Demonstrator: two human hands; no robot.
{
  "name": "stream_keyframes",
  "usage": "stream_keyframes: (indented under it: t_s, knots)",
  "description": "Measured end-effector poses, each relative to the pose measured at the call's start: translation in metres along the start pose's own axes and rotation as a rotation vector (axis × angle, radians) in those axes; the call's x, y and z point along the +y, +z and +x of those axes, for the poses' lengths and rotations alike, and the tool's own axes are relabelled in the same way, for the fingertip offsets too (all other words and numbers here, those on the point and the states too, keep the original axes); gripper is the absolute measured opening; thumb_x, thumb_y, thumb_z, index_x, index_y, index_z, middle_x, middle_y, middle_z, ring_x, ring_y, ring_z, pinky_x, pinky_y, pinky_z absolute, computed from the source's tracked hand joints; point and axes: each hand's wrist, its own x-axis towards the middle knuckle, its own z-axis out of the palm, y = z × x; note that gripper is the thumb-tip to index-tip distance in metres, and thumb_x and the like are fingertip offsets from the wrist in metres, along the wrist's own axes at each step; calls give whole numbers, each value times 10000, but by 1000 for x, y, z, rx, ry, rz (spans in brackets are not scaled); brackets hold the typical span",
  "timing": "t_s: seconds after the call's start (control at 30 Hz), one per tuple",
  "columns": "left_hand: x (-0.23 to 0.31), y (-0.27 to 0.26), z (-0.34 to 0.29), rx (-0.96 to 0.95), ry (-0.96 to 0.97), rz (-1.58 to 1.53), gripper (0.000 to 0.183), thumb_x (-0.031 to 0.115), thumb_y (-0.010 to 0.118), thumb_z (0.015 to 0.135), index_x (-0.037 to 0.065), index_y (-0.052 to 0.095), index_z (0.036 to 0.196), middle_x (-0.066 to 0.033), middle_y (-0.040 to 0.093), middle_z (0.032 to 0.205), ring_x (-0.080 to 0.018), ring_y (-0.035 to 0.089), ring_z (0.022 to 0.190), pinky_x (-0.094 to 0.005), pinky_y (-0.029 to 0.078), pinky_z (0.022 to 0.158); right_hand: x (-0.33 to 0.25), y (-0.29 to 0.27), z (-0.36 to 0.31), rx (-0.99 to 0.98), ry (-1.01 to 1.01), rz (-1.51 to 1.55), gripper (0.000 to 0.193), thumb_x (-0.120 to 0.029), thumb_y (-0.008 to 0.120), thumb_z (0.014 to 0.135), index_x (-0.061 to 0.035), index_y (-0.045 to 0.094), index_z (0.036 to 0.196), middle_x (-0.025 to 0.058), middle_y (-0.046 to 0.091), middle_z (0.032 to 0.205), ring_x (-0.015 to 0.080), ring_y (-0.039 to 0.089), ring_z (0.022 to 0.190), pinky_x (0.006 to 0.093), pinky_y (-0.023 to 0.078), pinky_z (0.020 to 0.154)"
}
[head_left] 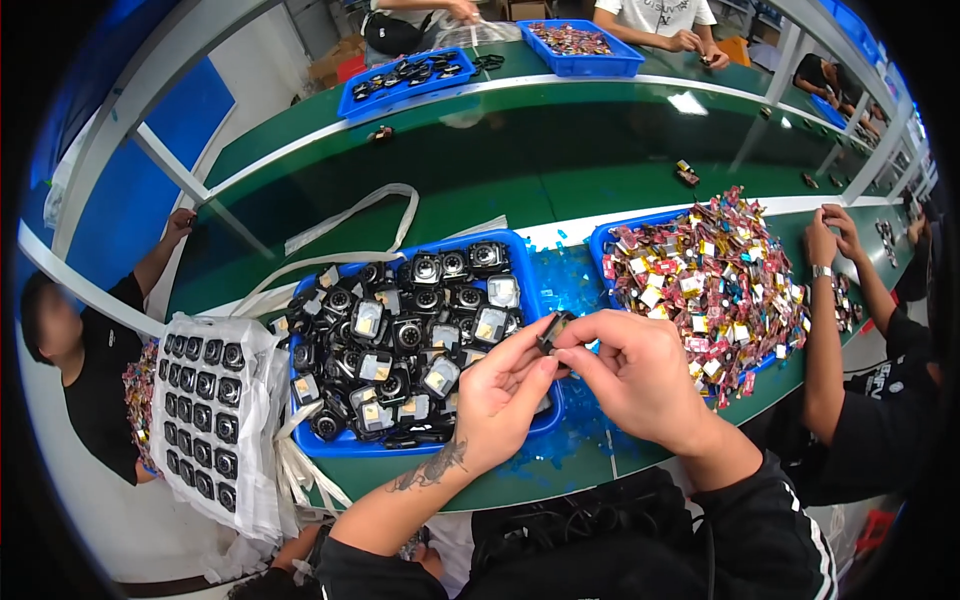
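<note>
My left hand and my right hand meet in front of me around a small black watch case. The left fingers grip it from the left, while the right thumb and fingertips pinch at its near right side. Fingers hide much of the case, and whether the right hand also holds a smaller part cannot be made out. To the left, a blue tray is heaped with black watch cases. On the right, another blue tray overflows with small red circuit boards with white and yellow parts.
Blue film scraps litter the green table between the trays. White foam trays with watch cases stand at left beside loose white strips. Beyond runs a green belt. A co-worker's hands are close at right; other people work around.
</note>
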Motion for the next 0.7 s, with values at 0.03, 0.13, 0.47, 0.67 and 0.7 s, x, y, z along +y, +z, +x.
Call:
stream_keyframes:
  t_s: [0.03,0.13,0.47,0.67,0.7]
  knots:
    - [1,0,-2,18,-3,9,418,-23,455,966,-112,369,1366,-201,536,1272,-247,574,1146,-376,510,977,-2,1,-1,-3,10,24,59,-30,674,816,-8,653,866,121,670,783,234,641,597,315,500,535]
    - [1,1,-6,33,-4,25,409,-18,460,968,-119,380,1356,-205,551,1256,-251,588,1127,-374,516,968,-4,0,-4,-11,44,45,55,-39,675,819,-10,656,862,118,671,779,228,640,593,304,495,529]
    - [5,-2,-8,5,37,170,418,14,476,979,-86,396,1376,-176,571,1258,-205,581,1126,-343,500,965,3,-6,3,-13,-27,-32,168,-52,735,728,-34,568,739,87,585,725,248,562,632,359,458,589]
    - [6,-1,-1,68,92,96,410,38,493,967,-68,413,1355,-167,610,1156,-227,632,1043,-359,545,910,18,4,6,91,-93,58,267,-72,758,732,-30,529,862,81,528,786,243,551,739,351,453,659]
    - [7,3,0,77,95,97,410,38,493,967,-68,413,1355,-167,610,1156,-227,632,1043,-359,545,910,18,3,1,89,11,206,274,-102,760,760,-21,553,919,74,581,859,206,591,805,332,492,704]
